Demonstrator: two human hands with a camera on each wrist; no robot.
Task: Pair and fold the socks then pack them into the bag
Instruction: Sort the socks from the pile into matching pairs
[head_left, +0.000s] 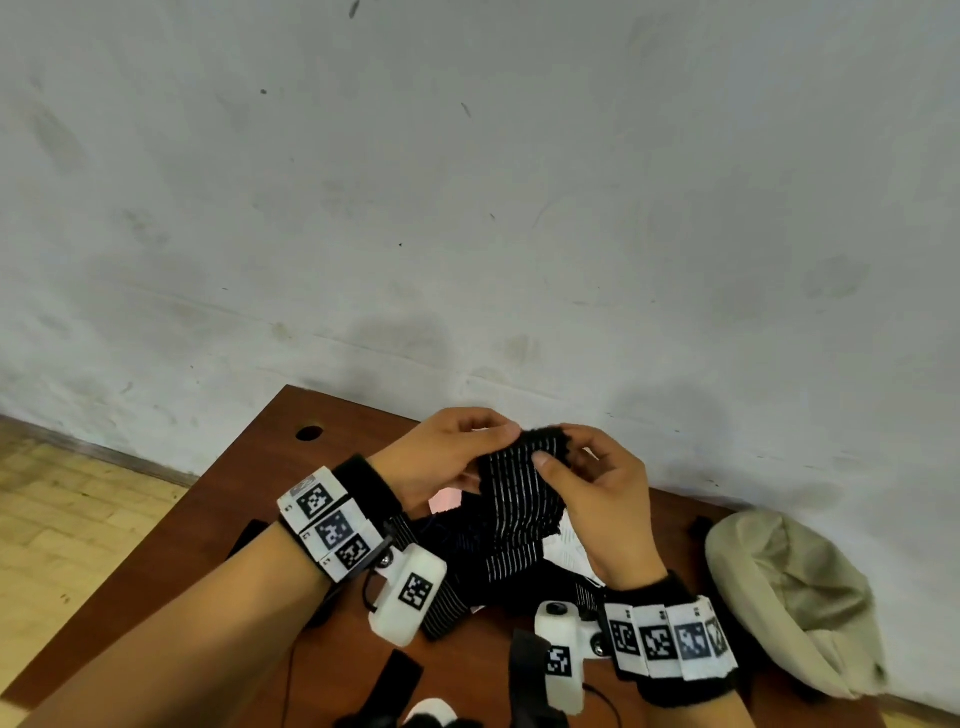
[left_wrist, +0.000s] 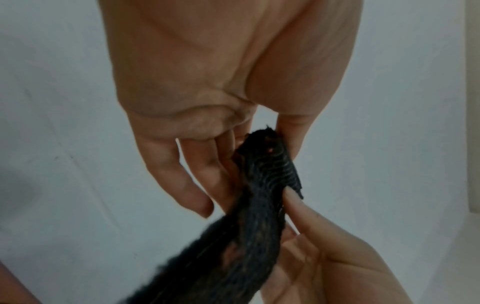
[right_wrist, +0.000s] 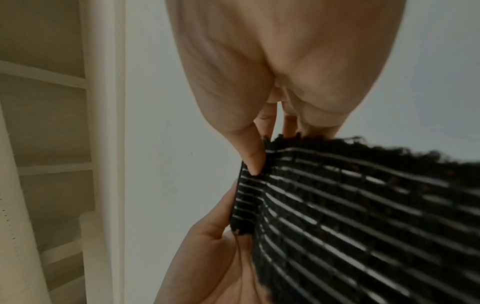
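- The left hand (head_left: 447, 457) and right hand (head_left: 597, 499) hold a striped sock (head_left: 519, 493) up above the table (head_left: 249, 499), near the wall.
- Fingers (left_wrist: 293, 142) of the left hand pinch the sock's top edge at one corner; the right hand's thumb and fingers pinch the other, probably to stretch it flat for matching or folding.
- More dark socks (head_left: 467, 551) lie heaped on the table under the hands.
- The beige bag (head_left: 789, 597) slumps at the right, close by for packing; I cannot tell what it holds.
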